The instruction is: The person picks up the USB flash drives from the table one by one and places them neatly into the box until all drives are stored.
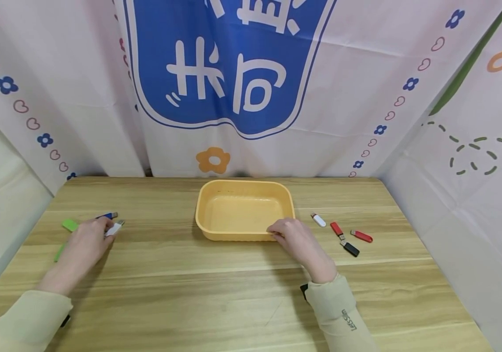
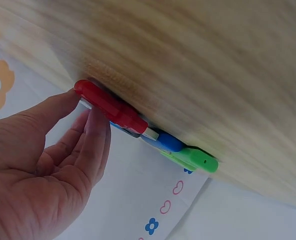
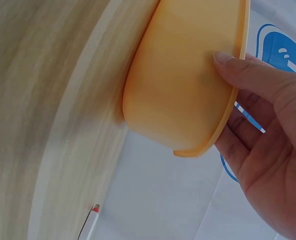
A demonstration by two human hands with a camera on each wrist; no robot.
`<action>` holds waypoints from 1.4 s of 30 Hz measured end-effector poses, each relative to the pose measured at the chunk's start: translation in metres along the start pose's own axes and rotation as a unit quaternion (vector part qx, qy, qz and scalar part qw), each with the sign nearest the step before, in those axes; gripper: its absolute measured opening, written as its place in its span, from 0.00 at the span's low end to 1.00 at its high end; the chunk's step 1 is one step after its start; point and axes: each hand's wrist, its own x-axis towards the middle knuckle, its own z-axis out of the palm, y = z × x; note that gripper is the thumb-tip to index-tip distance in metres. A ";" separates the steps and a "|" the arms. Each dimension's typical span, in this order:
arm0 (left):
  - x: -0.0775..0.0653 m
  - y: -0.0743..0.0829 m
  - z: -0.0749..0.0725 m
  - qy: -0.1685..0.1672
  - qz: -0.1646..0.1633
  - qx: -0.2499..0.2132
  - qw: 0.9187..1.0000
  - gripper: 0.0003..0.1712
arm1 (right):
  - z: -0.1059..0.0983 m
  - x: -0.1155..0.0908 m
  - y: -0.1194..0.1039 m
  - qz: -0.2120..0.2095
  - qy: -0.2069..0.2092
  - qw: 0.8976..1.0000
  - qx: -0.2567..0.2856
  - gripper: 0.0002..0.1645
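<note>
At the left of the table my left hand (image 1: 82, 244) pinches a white USB stick (image 1: 113, 229) between thumb and fingertips, its metal plug pointing away. Right beside those fingers, a red USB stick (image 2: 110, 107) shows in the left wrist view; the hand hides it in the head view. A blue USB stick (image 1: 107, 215) and green USB sticks (image 1: 70, 225) lie around the hand, partly covered. My right hand (image 1: 299, 242) grips the front right rim of a yellow plastic basket (image 3: 183, 75), thumb outside and fingers over the inner side. Nothing lies inside the basket.
Right of the basket lie a white USB stick (image 1: 318, 219), a red USB stick (image 1: 336, 230), another red USB stick (image 1: 362, 236) and a black USB stick (image 1: 350, 248). A printed cloth (image 1: 171, 142) hangs behind the wooden table (image 1: 198, 298).
</note>
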 end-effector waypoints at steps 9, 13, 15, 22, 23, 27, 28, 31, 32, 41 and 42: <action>0.000 0.002 -0.001 -0.003 -0.001 -0.006 1.000 0.16 | 0.001 0.000 0.000 -0.005 0.006 1.000 0.003 0.07; 0.000 0.003 -0.001 0.003 0.003 -0.014 1.000 0.14 | 0.001 0.001 -0.001 -0.004 0.007 1.000 0.005 0.07; -0.001 0.003 0.000 0.010 0.010 -0.015 1.000 0.13 | 0.001 0.001 -0.001 -0.002 0.007 1.000 0.004 0.07; -0.003 0.005 0.001 0.031 0.027 -0.013 0.999 0.13 | 0.002 0.000 -0.001 0.003 0.006 1.000 0.008 0.07; -0.002 0.006 0.001 0.036 0.028 -0.013 0.999 0.13 | 0.002 0.000 -0.001 0.004 0.004 1.000 0.011 0.07; 0.000 0.015 0.000 0.058 0.036 -0.020 0.997 0.13 | 0.001 0.000 0.000 0.007 0.005 1.000 0.011 0.07; 0.001 0.018 0.000 0.061 0.037 -0.024 0.997 0.13 | 0.001 0.001 -0.001 0.008 0.003 1.000 0.013 0.07; 0.004 0.028 -0.001 0.067 0.040 -0.041 0.996 0.13 | 0.001 0.000 0.000 0.006 0.004 1.000 0.011 0.07; 0.005 0.032 -0.002 0.068 0.040 -0.047 0.996 0.13 | 0.001 0.000 0.000 0.007 0.002 1.000 0.013 0.07; 0.009 0.061 0.001 0.089 0.054 -0.094 0.990 0.16 | 0.001 0.000 0.001 0.003 0.003 1.000 0.011 0.07; 0.010 0.064 0.002 0.096 0.055 -0.095 0.989 0.16 | 0.001 0.000 0.001 0.003 0.003 1.000 0.012 0.07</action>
